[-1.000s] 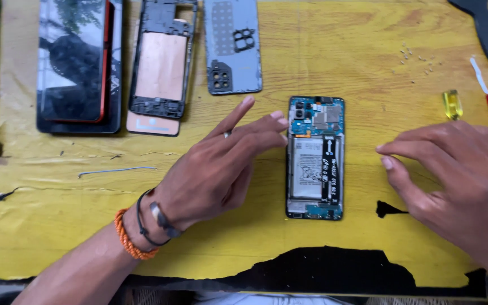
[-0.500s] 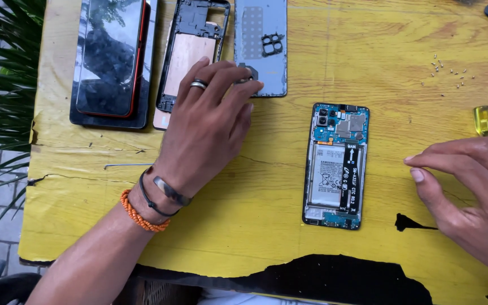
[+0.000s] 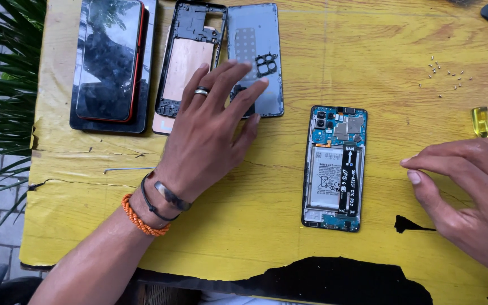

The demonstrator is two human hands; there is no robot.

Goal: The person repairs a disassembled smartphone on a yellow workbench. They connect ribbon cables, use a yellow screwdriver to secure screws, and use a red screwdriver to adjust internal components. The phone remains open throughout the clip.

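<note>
An opened phone (image 3: 334, 168) lies face down on the yellow table (image 3: 255, 226), its battery and circuit boards exposed. My left hand (image 3: 210, 135) reaches up and left of it, fingers spread, fingertips resting on a grey back cover (image 3: 255, 45) and a bare phone frame (image 3: 190, 62). It wears a ring, and bracelets circle the wrist. My right hand (image 3: 470, 197) hovers to the right of the opened phone, fingers loosely curled and apart, holding nothing.
A black phone with a red-edged phone on top (image 3: 111, 62) lies at the far left. Several tiny screws (image 3: 441, 70) are scattered at the upper right. A yellow-handled tool (image 3: 481, 121) pokes above my right hand. Plant leaves (image 3: 1, 85) overhang the left edge.
My left hand has moved from beside the opened phone up and left onto the grey back cover and frame. My right hand has drawn away from the opened phone to the right.
</note>
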